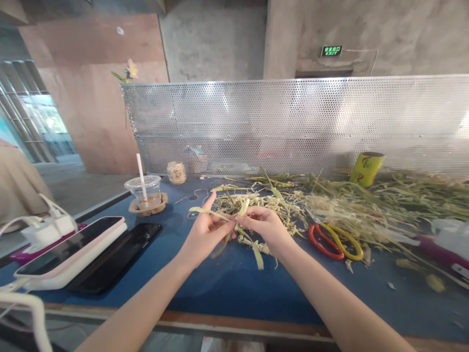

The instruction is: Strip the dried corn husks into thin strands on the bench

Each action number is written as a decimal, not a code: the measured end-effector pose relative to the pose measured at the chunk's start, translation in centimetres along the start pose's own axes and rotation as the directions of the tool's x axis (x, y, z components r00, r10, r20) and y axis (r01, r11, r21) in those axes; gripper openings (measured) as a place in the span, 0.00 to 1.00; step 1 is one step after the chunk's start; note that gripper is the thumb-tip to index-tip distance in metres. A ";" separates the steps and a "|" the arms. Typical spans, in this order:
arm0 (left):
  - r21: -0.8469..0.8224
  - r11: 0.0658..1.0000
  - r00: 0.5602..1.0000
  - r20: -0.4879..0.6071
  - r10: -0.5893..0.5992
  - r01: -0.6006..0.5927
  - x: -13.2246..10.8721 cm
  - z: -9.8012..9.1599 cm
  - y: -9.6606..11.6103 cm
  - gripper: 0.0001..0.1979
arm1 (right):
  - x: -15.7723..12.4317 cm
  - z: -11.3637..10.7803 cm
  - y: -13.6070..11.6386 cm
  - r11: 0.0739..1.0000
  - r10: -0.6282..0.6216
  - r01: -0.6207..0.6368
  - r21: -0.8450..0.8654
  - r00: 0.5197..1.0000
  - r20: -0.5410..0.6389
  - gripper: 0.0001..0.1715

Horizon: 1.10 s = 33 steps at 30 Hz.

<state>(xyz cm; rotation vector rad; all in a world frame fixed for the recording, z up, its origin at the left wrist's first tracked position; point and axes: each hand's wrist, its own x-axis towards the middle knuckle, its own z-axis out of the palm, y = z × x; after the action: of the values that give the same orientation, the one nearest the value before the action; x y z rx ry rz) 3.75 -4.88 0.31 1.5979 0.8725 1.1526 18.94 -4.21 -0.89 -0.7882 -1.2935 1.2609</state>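
Over the middle of the blue table, my left hand [208, 229] and my right hand [268, 226] meet, fingertips close together. Both pinch a pale green dried plant strip [244, 207]; one flat end rises between the hands and other pieces stick out to the left and below. The exact grip point is hidden by my fingers. Just behind the hands lies a tangle of dried, knotted plant stems [289, 209]. Scissors [326, 241] with one red and one yellow handle rest right of my right hand, their blades partly under plant matter.
Phones [117, 256] and white chargers [47, 230] lie at left, by a lidded plastic cup [144, 188] with a straw. More dried stalks [414, 195] cover the right side around a yellow tube [367, 168]. A perforated metal screen [256, 122] closes the back.
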 end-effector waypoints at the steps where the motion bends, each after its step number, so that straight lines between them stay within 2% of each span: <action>1: -0.041 0.999 1.000 0.017 0.000 0.001 -0.1 0.1 0.0 0.45 | -0.1 0.1 -0.2 1.000 0.007 -0.008 0.026 0.999 0.036 0.10; 4: -0.148 0.988 0.997 0.069 -0.034 0.044 -0.2 0.2 -0.1 0.45 | -0.3 0.2 -0.5 0.995 0.049 -0.056 0.079 0.995 0.085 0.11; 9: -0.304 0.938 0.985 0.107 -0.138 0.165 -0.2 0.2 -0.4 0.46 | -0.2 -0.2 -0.3 0.987 0.151 -0.149 0.058 0.988 -0.037 0.12; 12: -0.327 0.922 0.978 0.089 -0.186 0.205 -0.2 0.3 -0.3 0.47 | -0.1 -0.3 -0.1 0.981 0.187 -0.187 0.045 0.982 -0.012 0.13; 15: -0.335 0.916 0.974 0.113 -0.194 0.222 -0.2 0.2 -0.1 0.45 | -0.2 -0.2 -0.2 0.983 0.165 -0.167 0.081 0.986 0.033 0.12; 19: -0.363 0.904 0.970 0.169 -0.174 0.226 -0.3 0.1 0.1 0.42 | -0.3 0.1 -0.5 0.976 0.072 -0.078 0.201 0.997 0.039 0.12; 22: -0.355 0.894 0.957 0.195 -0.215 0.273 -0.3 0.1 0.1 0.39 | -0.2 0.0 -0.5 0.981 0.030 -0.034 0.191 0.999 0.024 0.12; 25: -0.320 0.899 0.950 0.182 -0.252 0.300 -0.4 0.0 0.1 0.36 | -0.1 -0.2 -0.4 0.989 0.023 -0.039 0.146 0.993 0.113 0.12; 28: -0.250 0.928 0.957 0.158 -0.242 0.276 -0.4 0.0 -0.1 0.37 | -0.1 -0.3 -0.2 0.991 0.028 -0.054 0.126 0.979 0.202 0.11; 33: -0.173 0.955 0.961 0.177 -0.212 0.242 -0.5 0.1 -0.5 0.42 | -0.2 -0.2 -0.2 0.993 0.069 -0.084 0.087 0.984 0.167 0.10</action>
<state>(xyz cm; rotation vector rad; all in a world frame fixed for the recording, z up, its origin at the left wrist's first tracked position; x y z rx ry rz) 3.67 -5.16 -0.32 1.3692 0.7935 0.9065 19.18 -4.35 -0.77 -0.6846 -1.3343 1.4621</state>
